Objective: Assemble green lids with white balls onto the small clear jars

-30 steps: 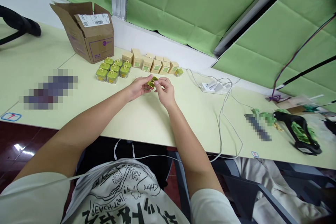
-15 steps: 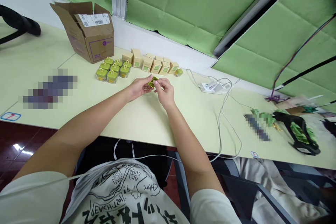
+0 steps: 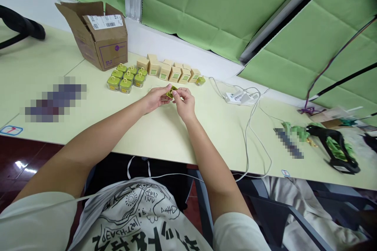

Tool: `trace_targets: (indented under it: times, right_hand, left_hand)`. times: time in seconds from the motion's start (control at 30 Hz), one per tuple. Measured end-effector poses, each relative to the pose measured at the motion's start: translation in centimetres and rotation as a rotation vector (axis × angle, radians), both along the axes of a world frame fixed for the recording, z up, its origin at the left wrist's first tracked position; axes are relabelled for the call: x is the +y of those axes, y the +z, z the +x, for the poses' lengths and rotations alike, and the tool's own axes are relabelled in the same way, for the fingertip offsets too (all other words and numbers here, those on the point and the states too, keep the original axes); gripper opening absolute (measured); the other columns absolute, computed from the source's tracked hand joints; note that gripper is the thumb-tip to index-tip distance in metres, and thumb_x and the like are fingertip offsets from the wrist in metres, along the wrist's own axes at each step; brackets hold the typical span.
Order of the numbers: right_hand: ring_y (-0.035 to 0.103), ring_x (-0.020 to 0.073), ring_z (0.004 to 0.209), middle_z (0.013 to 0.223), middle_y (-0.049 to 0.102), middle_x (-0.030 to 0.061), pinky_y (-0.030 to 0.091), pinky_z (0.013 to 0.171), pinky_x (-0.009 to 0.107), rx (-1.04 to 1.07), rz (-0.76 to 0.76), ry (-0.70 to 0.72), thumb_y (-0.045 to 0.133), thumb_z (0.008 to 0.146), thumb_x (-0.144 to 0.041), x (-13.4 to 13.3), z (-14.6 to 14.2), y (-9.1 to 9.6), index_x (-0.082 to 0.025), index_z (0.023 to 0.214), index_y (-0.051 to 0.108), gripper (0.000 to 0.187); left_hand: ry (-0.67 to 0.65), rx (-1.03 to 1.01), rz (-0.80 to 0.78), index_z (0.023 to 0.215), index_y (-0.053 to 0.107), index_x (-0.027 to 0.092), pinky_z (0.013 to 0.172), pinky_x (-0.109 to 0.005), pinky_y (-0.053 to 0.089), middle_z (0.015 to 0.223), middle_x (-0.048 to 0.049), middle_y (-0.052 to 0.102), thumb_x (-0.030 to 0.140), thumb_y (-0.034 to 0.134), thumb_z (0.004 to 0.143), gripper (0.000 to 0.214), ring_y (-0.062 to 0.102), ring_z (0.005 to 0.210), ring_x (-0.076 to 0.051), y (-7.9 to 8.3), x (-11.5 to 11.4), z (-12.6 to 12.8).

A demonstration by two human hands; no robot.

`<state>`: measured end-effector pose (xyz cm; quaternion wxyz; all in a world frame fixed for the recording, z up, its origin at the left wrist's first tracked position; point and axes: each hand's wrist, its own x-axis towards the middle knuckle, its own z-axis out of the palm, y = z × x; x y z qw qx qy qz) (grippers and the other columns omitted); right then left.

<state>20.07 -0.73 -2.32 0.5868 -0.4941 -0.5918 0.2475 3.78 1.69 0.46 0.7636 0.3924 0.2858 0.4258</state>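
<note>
Both hands meet over the pale table (image 3: 165, 133) around one small green piece (image 3: 171, 93). My left hand (image 3: 155, 98) pinches it from the left with thumb and fingertips. My right hand (image 3: 184, 102) grips it from the right, fingers curled. Just beyond, to the left, stands a cluster of several small clear jars with green lids (image 3: 126, 77). A row of several small tan boxes with green labels (image 3: 169, 70) lines the table's far side, with one more green-lidded jar (image 3: 200, 80) at its right end.
An open cardboard box (image 3: 97, 35) lies tipped at the back left. White chargers (image 3: 240, 97) with trailing cables sit right of the hands. A black glue gun (image 3: 335, 145) and green scraps lie at the far right. A black chair part (image 3: 20, 25) shows at the left edge.
</note>
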Motion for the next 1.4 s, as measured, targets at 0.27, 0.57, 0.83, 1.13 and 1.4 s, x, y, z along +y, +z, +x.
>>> trace_targets:
  times: [0.27, 0.57, 0.83, 1.13, 1.4]
  right_hand:
    - [0.065, 0.0201, 0.096, 0.110, 0.065, 0.0075, 0.064, 0.069, 0.034, 0.010, 0.005, -0.019, 0.077, 0.077, -0.091, 0.0, -0.1, -0.1, -0.025, 0.091, 0.081, 0.068]
    - [0.065, 0.0212, 0.096, 0.109, 0.065, 0.0083, 0.067, 0.075, 0.037, 0.079, 0.012, -0.018, 0.081, 0.074, -0.089, 0.2, -0.3, -0.5, -0.024, 0.088, 0.083, 0.067]
    - [0.067, 0.0253, 0.114, 0.105, 0.068, 0.0090, 0.064, 0.096, 0.042, 0.058, 0.007, -0.048, 0.082, 0.084, -0.068, 0.3, -0.2, -0.7, -0.023, 0.081, 0.080, 0.045]
    - [0.067, 0.0225, 0.106, 0.115, 0.068, 0.0088, 0.064, 0.089, 0.040, 0.051, -0.054, -0.058, 0.080, 0.086, -0.060, 0.3, -0.1, -0.9, -0.022, 0.091, 0.079, 0.038]
    - [0.062, 0.0175, 0.078, 0.099, 0.080, 0.0060, 0.059, 0.081, 0.036, 0.027, -0.022, -0.101, 0.077, 0.085, -0.056, -0.6, -0.7, 0.1, -0.022, 0.098, 0.082, 0.036]
  left_hand:
    - [-0.004, -0.002, 0.023, 0.090, 0.077, 0.013, 0.078, -0.027, 0.050, 0.083, -0.0041, 0.075, 0.053, 0.094, 0.089, 0.043, 0.069, 0.077, -0.013, -0.2, -0.1, 0.1]
    - [-0.019, 0.002, 0.058, 0.094, 0.079, 0.014, 0.081, -0.028, 0.050, 0.087, -0.0038, 0.077, 0.056, 0.094, 0.089, 0.045, 0.070, 0.080, -0.014, -0.6, 0.0, 0.2]
    - [-0.005, 0.007, 0.072, 0.092, 0.079, 0.015, 0.079, -0.029, 0.051, 0.086, -0.0042, 0.077, 0.059, 0.095, 0.086, 0.048, 0.071, 0.080, -0.015, -0.9, 0.1, 0.3]
    - [0.049, -0.007, 0.084, 0.091, 0.079, 0.015, 0.077, -0.028, 0.050, 0.086, -0.0035, 0.076, 0.056, 0.100, 0.079, 0.048, 0.070, 0.080, -0.015, -1.0, 0.2, 0.4]
    - [0.068, -0.002, 0.106, 0.097, 0.081, 0.016, 0.079, -0.028, 0.050, 0.095, -0.0047, 0.078, 0.056, 0.100, 0.077, 0.049, 0.070, 0.083, -0.014, -1.2, 0.6, 0.2]
